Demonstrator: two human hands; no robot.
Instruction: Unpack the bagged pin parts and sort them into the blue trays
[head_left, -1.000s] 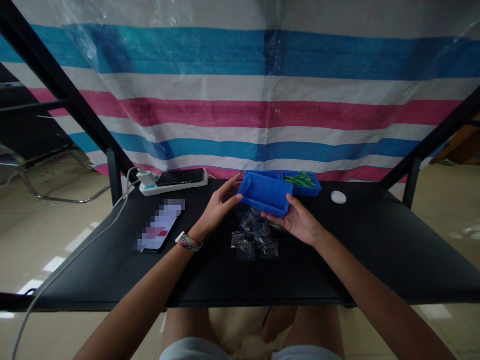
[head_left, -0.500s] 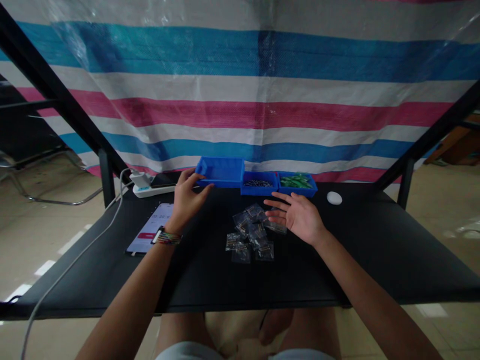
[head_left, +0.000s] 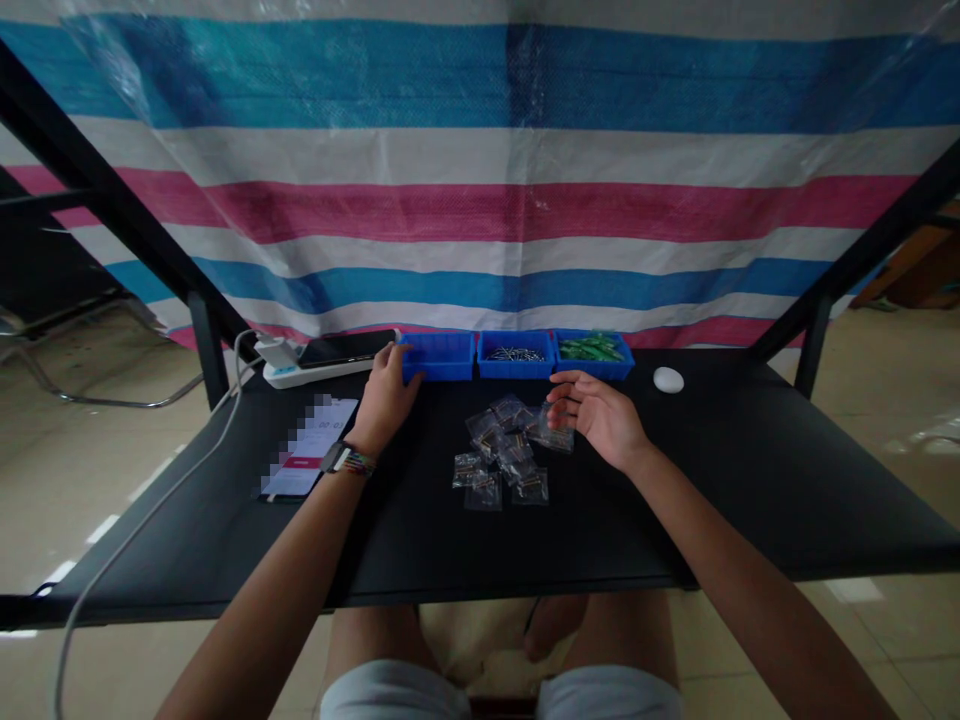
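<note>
My left hand (head_left: 388, 396) grips the near left edge of an empty blue bin (head_left: 439, 356), which stands on the black table at the left end of a row of three. The middle bin (head_left: 516, 357) holds small metal parts and the right bin (head_left: 596, 354) holds green parts. My right hand (head_left: 598, 417) hovers just over the right side of a heap of several small clear plastic bags (head_left: 505, 455), fingers loosely curled and apart, holding nothing I can see.
A phone (head_left: 311, 457) lies on the black table (head_left: 750, 480) left of my left wrist. A white power strip (head_left: 296, 365) with another phone on it sits at the back left, its cable running off the left edge. A small white oval object (head_left: 667, 379) lies right of the bins. A striped tarp hangs behind.
The empty blue bin went from both hands above the bags to the left end of the bin row, carried by my left hand. My right hand let go and dropped toward the bags.
</note>
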